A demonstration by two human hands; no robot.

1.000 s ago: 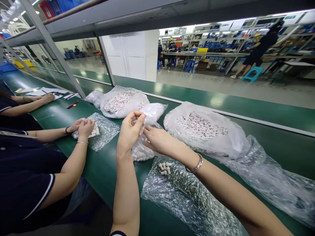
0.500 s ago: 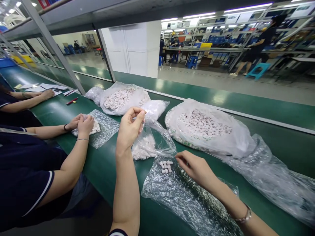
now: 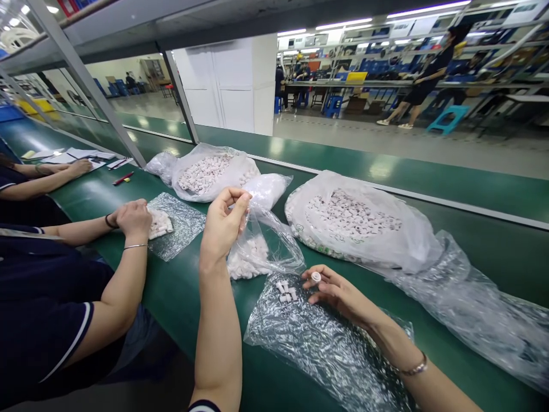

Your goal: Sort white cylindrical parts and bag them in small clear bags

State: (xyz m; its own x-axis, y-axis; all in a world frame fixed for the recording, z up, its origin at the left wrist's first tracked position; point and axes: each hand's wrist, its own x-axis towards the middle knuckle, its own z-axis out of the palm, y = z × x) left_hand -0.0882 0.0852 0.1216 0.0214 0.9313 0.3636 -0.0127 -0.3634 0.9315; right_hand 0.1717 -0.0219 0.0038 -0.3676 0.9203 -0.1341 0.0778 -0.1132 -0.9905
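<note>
My left hand (image 3: 226, 220) pinches the top edge of a clear plastic bag (image 3: 277, 237), which has white pieces (image 3: 249, 258) heaped in its lower part. My right hand (image 3: 337, 292) has a small white round piece (image 3: 316, 277) at its fingers, over a crinkled clear plastic sheet (image 3: 300, 329). Beside those fingertips, several small white parts (image 3: 286, 290) lie in a group on the sheet. Behind my right hand rests a large translucent bag (image 3: 355, 214) full of small white parts.
Another open bag of parts (image 3: 206, 171) lies farther back. At the left, a person's hands (image 3: 134, 220) work beside a white pile (image 3: 160, 223) on plastic. A red pen (image 3: 123, 178) and papers lie beyond. A metal post (image 3: 182, 97) rises behind the green table (image 3: 171, 286).
My right hand has turned and its fingers have spread, and a white round piece now shows there. The neighbour's hands have shifted left off the pile. My left hand keeps its pinch.
</note>
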